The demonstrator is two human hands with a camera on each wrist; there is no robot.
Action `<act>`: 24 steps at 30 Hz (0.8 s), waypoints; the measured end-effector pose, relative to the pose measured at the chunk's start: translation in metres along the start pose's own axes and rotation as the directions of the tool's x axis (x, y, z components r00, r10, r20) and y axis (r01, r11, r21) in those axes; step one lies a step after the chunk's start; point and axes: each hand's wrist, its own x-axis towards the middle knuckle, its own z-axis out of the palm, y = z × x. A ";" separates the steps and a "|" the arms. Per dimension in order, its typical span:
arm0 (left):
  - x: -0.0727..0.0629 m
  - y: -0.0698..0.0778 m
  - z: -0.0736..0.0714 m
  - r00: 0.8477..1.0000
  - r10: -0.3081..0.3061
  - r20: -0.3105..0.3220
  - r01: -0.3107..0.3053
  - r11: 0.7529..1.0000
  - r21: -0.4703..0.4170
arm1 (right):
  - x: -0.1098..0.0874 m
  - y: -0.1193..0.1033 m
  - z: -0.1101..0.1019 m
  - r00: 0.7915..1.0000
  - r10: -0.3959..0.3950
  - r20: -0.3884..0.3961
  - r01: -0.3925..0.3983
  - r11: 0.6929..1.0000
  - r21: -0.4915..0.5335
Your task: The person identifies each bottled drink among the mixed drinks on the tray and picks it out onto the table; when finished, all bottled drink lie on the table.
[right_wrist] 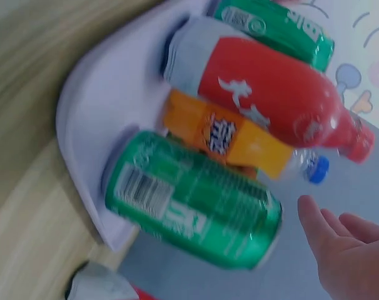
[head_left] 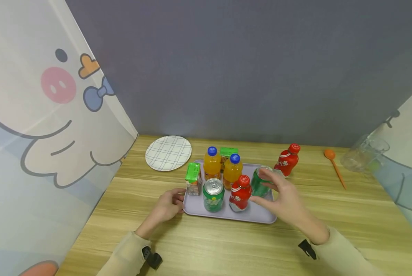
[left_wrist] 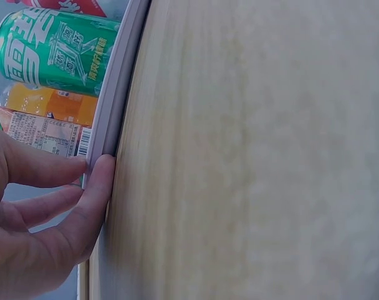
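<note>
A lilac tray point(head_left: 257, 215) full of drinks lies on the wooden table. My left hand point(head_left: 168, 205) pinches its left rim between thumb and finger, as the left wrist view shows. The right hand point(head_left: 284, 197) is beside the green can point(head_left: 259, 187) on the tray's right side, fingers spread and apart from it in the right wrist view. Left of that can stands a red bottle point(head_left: 239, 197), then another green can point(head_left: 213, 200). Behind are two orange drink bottles point(head_left: 211, 166) with blue caps. One green-topped carton point(head_left: 193, 180) stands at the left, another point(head_left: 228, 151) at the back.
Another red bottle point(head_left: 286, 161) stands on the table just beyond the tray's back right corner. Farther right are an orange spoon point(head_left: 338, 170) and a clear glass vessel point(head_left: 363, 153). A checked plate point(head_left: 168, 153) lies at back left, near the grey back panel point(head_left: 244, 76).
</note>
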 end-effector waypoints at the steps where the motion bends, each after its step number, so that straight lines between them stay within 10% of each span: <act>1: 0.000 0.000 0.000 1.000 -0.002 -0.001 0.002 1.000 -0.001 | -0.001 0.000 0.003 1.000 0.007 0.012 -0.007 1.000 -0.005; 24: -0.002 0.000 0.000 1.000 0.002 0.002 -0.002 1.000 0.005 | -0.004 0.010 0.044 0.988 0.119 0.095 -0.119 0.993 -0.004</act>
